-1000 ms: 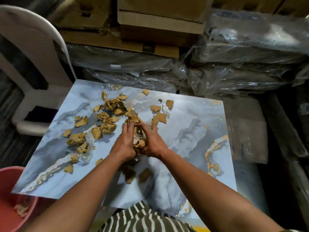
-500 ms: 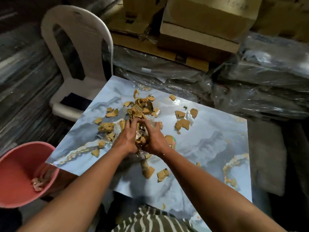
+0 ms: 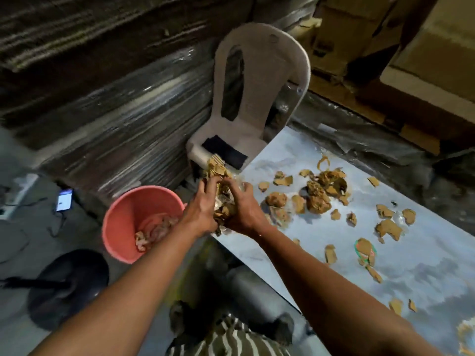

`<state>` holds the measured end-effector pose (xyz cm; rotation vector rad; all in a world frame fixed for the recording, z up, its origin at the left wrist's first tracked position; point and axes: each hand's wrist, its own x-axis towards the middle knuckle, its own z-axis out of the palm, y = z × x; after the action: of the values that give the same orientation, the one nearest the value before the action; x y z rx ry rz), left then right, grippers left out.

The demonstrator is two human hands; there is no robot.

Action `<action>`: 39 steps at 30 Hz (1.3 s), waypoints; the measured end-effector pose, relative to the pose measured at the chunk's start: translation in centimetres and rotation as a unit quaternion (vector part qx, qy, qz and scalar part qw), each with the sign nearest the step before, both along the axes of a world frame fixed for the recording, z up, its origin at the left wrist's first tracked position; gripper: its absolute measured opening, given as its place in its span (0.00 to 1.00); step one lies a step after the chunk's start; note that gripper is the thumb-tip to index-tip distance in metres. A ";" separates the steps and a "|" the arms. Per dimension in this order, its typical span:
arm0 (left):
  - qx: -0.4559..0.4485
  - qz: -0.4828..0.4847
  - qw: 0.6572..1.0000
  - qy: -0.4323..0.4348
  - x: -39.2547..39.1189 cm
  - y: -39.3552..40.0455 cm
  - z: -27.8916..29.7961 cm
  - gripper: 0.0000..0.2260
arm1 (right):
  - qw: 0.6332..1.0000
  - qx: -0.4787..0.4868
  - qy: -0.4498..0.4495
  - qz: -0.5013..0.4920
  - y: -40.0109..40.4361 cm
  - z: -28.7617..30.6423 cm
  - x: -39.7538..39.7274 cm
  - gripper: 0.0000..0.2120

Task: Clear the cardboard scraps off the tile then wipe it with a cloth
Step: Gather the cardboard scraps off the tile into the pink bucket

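No writing legible; both hands, left hand (image 3: 203, 209) and right hand (image 3: 244, 211), clutch a bundle of cardboard scraps (image 3: 218, 176) (torn, corrugated) beside the round pink bucket (image 3: 120, 217); glossy marbled tile (image 3: 424, 258).

Tile (image 3: 424, 253): right and lower parts cut off by the frame edge. Clutched scraps (image 3: 218, 191): mostly hidden between left hand (image 3: 203, 214) and right hand (image 3: 244, 211). Phone (image 3: 64, 200), left of frame: screen content too small to read. Bucket (image 3: 123, 214) contents: blurred, indistinct.
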<state>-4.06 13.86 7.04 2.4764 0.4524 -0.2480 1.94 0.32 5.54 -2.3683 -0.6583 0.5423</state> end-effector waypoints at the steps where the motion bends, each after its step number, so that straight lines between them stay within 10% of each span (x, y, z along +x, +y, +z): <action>1: 0.001 0.008 1.000 0.006 -0.7 1.6 0.0 0.49 | 1.000 0.007 0.006 0.009 1.7 0.0 -0.4 0.53; 22: -0.030 0.240 0.961 0.137 -7.9 25.0 -15.1 0.58 | 0.954 -0.103 0.126 0.253 29.5 -14.9 -1.7 0.53; 29: -0.078 0.301 0.940 0.142 -7.0 27.0 -24.4 0.66 | 0.955 -0.098 0.150 0.236 32.2 -24.3 -0.5 0.45; 39: -0.038 0.344 0.930 0.126 -7.3 29.2 -31.2 0.65 | 0.960 -0.111 0.183 0.181 33.4 -30.7 1.1 0.60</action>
<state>-11.37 43.02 -24.15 2.0583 1.3473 -0.2807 3.02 33.72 -25.19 -2.2618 -0.8980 1.2383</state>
